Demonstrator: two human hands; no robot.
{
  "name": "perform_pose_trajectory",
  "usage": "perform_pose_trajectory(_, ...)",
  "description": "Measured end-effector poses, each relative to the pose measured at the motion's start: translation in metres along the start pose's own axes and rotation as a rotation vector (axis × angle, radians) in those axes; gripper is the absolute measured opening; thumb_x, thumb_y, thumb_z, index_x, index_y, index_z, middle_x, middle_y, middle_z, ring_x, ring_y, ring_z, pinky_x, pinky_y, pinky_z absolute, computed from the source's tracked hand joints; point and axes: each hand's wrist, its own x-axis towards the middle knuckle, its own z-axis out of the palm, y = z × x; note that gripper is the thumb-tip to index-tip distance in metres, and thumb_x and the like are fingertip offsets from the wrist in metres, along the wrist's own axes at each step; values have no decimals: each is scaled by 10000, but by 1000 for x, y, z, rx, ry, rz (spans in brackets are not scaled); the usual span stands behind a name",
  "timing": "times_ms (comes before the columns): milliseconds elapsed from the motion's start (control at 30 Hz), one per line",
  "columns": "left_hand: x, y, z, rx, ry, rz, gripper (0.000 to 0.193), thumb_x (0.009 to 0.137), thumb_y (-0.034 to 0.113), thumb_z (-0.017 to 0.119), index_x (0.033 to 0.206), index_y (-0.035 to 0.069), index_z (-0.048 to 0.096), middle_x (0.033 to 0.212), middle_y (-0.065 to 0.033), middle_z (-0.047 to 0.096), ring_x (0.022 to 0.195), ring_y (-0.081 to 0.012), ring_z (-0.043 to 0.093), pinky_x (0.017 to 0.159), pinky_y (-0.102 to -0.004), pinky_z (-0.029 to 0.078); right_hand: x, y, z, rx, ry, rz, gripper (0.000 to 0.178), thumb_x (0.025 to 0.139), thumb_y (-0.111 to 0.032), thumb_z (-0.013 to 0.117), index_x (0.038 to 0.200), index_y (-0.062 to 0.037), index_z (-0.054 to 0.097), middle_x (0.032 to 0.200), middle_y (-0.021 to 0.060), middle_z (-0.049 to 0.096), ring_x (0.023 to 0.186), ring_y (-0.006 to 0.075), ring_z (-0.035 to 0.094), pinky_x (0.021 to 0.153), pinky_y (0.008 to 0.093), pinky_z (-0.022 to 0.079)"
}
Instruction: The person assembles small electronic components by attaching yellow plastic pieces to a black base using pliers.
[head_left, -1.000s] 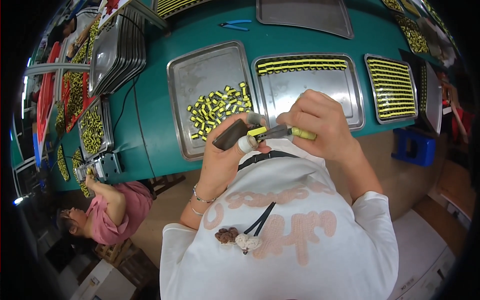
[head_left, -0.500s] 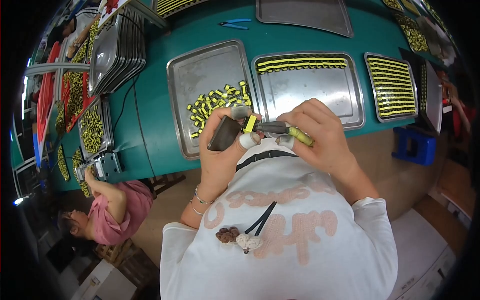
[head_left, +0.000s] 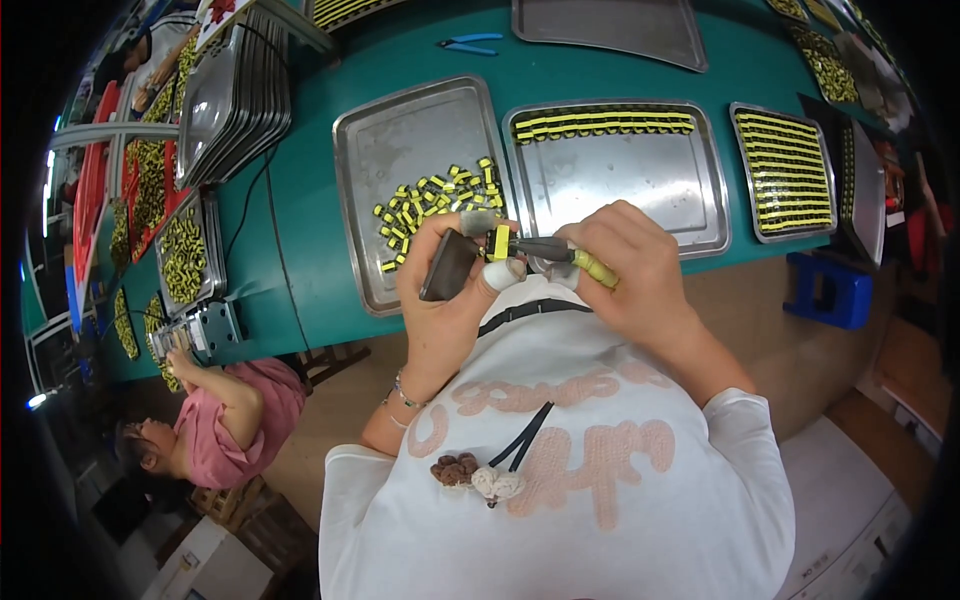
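Observation:
My left hand (head_left: 437,330) is closed around a dark rectangular block (head_left: 450,266) and a small yellow-and-black component (head_left: 502,242). The component is pinched between its thumb and fingertips. My right hand (head_left: 645,265) grips a dark, pointed hand tool (head_left: 543,247) with a yellow-green grip; its exact kind is unclear. The tool's tip meets the right side of the component, and my fingers hide part of that contact. White and grey covers wrap several fingertips. Both hands are above the table's near edge, in front of two metal trays.
Loose yellow-and-black components (head_left: 430,208) lie in the left tray (head_left: 352,180). Neat rows line the far side of the middle tray (head_left: 620,190); a smaller tray (head_left: 785,175) is full of rows. Blue-handled cutters (head_left: 470,44) lie behind. A person in pink (head_left: 240,420) works at left.
My right hand has shifted slightly left, bringing the tool's tip closer against the component. My left hand has moved slightly right. Both hands keep hold of their things.

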Motion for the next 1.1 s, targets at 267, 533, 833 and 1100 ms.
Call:
perform_pose_trajectory(267, 3, 10, 4, -137, -13, -79, 314, 782, -13, 686, 1032, 13, 497, 1012, -96, 616, 867, -118, 585, 780, -261, 512, 3, 4, -2, 126, 7, 73, 255, 633, -10, 619, 887, 10, 629, 785, 122, 586, 740, 283, 554, 646, 364, 451)
perform_pose_trajectory(533, 3, 3, 3, -38, -8, 3, 319, 786, -4, 697, 1030, 11, 492, 1021, -110, 616, 889, -122, 597, 764, -265, 524, 1, 6, 4, 14, 41, 15, 254, 623, -2, 619, 876, 12, 622, 759, 128, 565, 709, 286, 550, 639, 357, 459)
perform_pose_trajectory(833, 8, 4, 5, -414, -79, -267, 299, 880, 167, 634, 1108, 37, 490, 1086, -101, 597, 816, -130, 622, 728, -265, 553, 9, 9, 9, 715, -55, 402, 226, 815, -110, 645, 1004, 7, 601, 871, 34, 594, 838, 123, 556, 762, 290, 454)
perform_pose_trajectory(1100, 9, 0, 3, -353, -101, -249, 248, 921, 165, 569, 1125, 59, 474, 948, -74, 594, 755, -117, 606, 665, -251, 540, 16, 1, 22, 1120, -143, 451, 296, 891, -166, 582, 1140, -7, 572, 976, 36, 609, 846, 97, 559, 747, 252, 460)
